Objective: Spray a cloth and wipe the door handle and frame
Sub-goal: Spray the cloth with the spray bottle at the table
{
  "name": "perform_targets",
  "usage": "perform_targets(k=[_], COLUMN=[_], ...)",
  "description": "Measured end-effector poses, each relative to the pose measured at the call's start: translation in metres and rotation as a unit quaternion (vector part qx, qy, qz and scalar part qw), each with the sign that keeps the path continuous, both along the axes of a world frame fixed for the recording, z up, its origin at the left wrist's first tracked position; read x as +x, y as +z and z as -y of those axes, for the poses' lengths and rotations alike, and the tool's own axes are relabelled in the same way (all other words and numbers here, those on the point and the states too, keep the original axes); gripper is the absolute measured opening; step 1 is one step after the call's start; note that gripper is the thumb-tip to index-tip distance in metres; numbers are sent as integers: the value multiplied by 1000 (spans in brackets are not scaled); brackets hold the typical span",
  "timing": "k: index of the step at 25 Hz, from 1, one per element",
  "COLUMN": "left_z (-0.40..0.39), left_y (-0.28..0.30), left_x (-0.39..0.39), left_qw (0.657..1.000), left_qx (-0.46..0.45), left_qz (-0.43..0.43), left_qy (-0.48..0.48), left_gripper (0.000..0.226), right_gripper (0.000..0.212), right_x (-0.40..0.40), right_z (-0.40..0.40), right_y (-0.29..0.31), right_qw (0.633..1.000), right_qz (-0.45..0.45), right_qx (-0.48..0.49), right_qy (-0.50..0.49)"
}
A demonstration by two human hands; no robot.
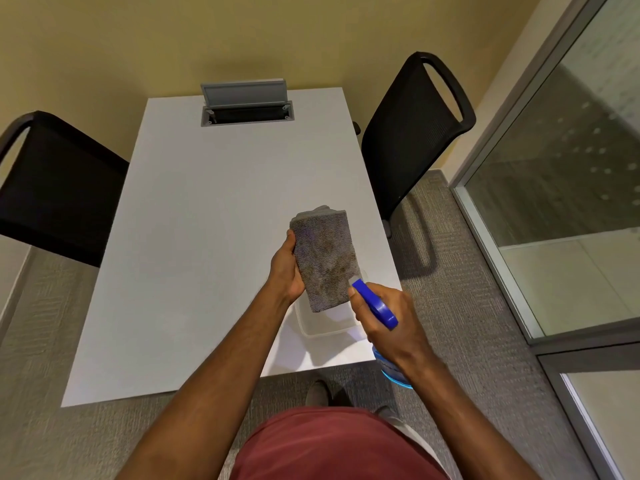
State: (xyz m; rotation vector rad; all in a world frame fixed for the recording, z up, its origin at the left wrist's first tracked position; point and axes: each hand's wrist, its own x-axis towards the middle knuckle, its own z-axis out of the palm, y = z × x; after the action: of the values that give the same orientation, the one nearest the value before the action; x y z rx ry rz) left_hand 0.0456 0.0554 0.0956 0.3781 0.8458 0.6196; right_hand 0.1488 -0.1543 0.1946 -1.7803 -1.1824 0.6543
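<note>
A folded grey cloth [325, 258] is held up above the white table [194, 244], gripped along its left edge by my left hand [285, 268]. My right hand [391, 317] grips a spray bottle with a blue trigger head [375, 303], whose nozzle points at the cloth's lower right corner. The bottle's clear blue body [393, 370] shows below my wrist. A glass door or partition with a grey metal frame [502, 268] stands at the right; no door handle shows in this view.
A clear plastic container [329, 323] sits on the table under the cloth. Two black mesh chairs flank the table, one on the left [59, 195] and one on the right [415, 133]. A grey cable box with a raised lid [246, 102] sits at the table's far end. Carpet covers the floor.
</note>
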Motion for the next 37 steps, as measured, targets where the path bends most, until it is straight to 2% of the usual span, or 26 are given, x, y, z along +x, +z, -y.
perform_targets(k=[4,10,15,19,25,29,37], left_z=[-6,-14,-19,-19,-17,-13,-17], left_y=[1,2,-1,1,5,4,5], left_x=[-1,0,2,4,6,7,0], left_qw=[1000,1000,1000,1000,1000,1000,999], left_qx=[-1,-9,-17,-11,3,4,-17], left_qz=[-7,-2,1,-1,-18,-25,-29], left_qy=[8,21,24,26,22,12,27], left_gripper=[57,57,58,58,57,58,57], right_gripper=[52,42,50,40,45,39,45], right_x=[-4,1,5,-2,-13,-11,5], right_z=[5,7,6,2,-5,-12,-8], right_y=[-9,-13,-18,-13,-10,-1,-14], right_qw=[999,998,996,1000,994,997,998], right_qz=[25,38,-5,5,80,59,-1], right_qx=[-25,-20,-22,-16,-19,12,8], right_qy=[14,-44,-84,-6,68,40,-64])
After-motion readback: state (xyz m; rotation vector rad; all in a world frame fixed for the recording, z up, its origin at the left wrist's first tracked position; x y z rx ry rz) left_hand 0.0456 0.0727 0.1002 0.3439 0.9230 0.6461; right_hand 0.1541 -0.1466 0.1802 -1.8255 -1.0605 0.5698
